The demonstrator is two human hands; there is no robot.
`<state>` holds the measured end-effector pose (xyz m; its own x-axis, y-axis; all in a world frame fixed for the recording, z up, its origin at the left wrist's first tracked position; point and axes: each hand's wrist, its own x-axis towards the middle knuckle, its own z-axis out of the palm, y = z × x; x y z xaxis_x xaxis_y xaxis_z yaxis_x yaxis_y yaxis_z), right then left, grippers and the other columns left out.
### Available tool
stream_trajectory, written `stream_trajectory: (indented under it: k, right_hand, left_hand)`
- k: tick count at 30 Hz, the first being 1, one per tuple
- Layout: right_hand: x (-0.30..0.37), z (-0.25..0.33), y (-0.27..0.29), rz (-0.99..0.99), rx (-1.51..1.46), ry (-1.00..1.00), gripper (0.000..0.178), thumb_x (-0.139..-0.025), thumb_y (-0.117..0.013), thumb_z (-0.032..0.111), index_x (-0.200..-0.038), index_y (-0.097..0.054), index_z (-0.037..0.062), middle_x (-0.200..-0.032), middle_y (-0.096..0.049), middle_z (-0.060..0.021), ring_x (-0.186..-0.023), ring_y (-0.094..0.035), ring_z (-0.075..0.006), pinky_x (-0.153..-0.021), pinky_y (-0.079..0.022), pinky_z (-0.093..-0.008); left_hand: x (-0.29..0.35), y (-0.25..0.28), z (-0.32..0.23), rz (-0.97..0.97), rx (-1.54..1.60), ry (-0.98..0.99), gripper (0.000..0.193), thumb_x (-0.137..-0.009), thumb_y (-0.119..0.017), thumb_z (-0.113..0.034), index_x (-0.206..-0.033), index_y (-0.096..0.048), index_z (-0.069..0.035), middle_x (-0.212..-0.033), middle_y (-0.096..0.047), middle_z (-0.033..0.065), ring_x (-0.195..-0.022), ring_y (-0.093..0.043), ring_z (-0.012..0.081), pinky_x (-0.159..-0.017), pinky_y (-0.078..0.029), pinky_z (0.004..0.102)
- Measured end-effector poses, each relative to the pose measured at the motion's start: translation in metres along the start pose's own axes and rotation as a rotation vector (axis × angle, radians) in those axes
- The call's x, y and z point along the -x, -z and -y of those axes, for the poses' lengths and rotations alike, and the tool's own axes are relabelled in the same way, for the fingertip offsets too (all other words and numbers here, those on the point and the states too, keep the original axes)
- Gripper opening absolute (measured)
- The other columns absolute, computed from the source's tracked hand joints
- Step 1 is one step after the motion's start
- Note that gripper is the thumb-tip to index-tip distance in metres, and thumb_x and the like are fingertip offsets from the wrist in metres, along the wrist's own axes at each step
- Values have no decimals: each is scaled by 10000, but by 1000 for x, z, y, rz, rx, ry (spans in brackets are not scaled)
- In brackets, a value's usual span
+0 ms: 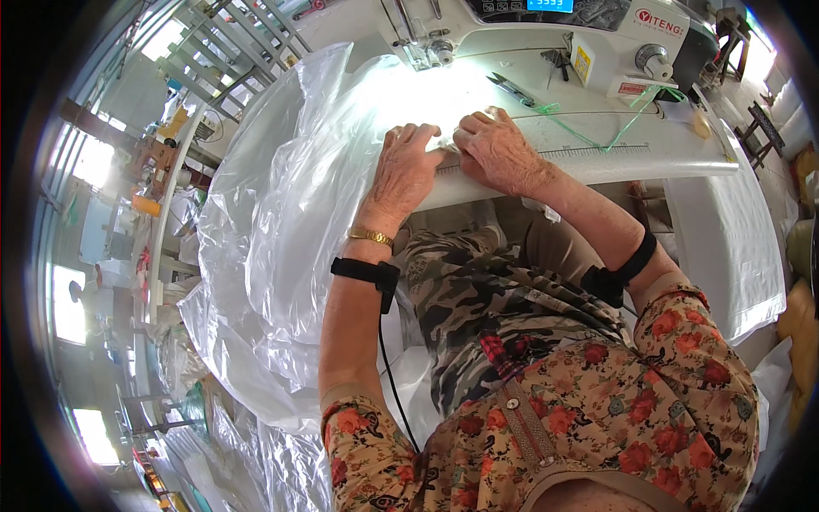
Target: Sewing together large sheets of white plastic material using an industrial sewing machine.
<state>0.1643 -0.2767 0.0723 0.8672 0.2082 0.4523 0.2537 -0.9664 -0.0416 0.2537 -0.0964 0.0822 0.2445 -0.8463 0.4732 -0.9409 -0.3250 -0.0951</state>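
At the front edge of a white sewing machine table (699,160), my left hand (405,166) and my right hand (499,154) work close together. Their fingers are curled and pinch the edge of a clear plastic sheet (294,183), though the fingertips are partly hidden and glare washes out the plastic beyond them. The sheet spreads left of my left forearm and hangs down in loose folds. Above my hands stands the needle and presser area of the sewing machine (441,53).
Right of my hands lie thread snips (512,90) and a tangle of green string (610,147). A ruler strip (597,151) runs along the table's front edge. White sheeting (725,256) hangs at the right. Metal racks (230,51) stand at the far left.
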Motion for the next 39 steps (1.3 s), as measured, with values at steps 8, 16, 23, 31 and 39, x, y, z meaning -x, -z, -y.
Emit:
stream_trajectory:
  k: [8,16,23,31,39]
  right_hand:
    - [0,-7,-4,-143,-150,142,116,-832,-599,124,-885,-554,31,-859,-612,-123,-882,-619,-273,-901,-441,-416]
    - [-14,-26,-7,-77,-451,16,128,-808,-576,64,-928,-574,19,-916,-618,-141,-964,-598,-306,-863,-464,-418]
    - [-19,-25,1,28,-222,88,153,-788,-551,34,-920,-627,46,-928,-610,-119,-960,-588,-293,-854,-458,-413]
    - [-25,-31,-3,-29,-136,118,184,-803,-543,62,-961,-635,49,-935,-632,-118,-952,-605,-283,-830,-456,-440]
    - [-51,-39,1,299,75,-52,204,-858,-533,175,-993,-650,76,-927,-670,-133,-945,-647,-297,-960,-419,-553]
  left_hand:
    - [2,-11,6,-65,224,38,322,-788,-519,8,-1081,-648,-31,-1182,-620,91,-1123,-539,278,-1008,-406,430]
    - [2,-6,8,26,155,-16,281,-845,-507,-77,-1087,-648,-43,-1192,-625,43,-1115,-543,238,-985,-433,395]
    - [0,11,11,105,198,-11,308,-875,-599,-264,-1097,-648,-56,-1190,-623,77,-1123,-546,275,-1000,-423,430]
    - [-14,8,20,137,141,35,347,-892,-610,-308,-1091,-649,-27,-1183,-641,126,-1158,-562,342,-1073,-387,436]
    - [-34,-9,42,81,159,74,267,-893,-592,-211,-1074,-659,-27,-1114,-670,133,-1073,-606,316,-1126,-349,424]
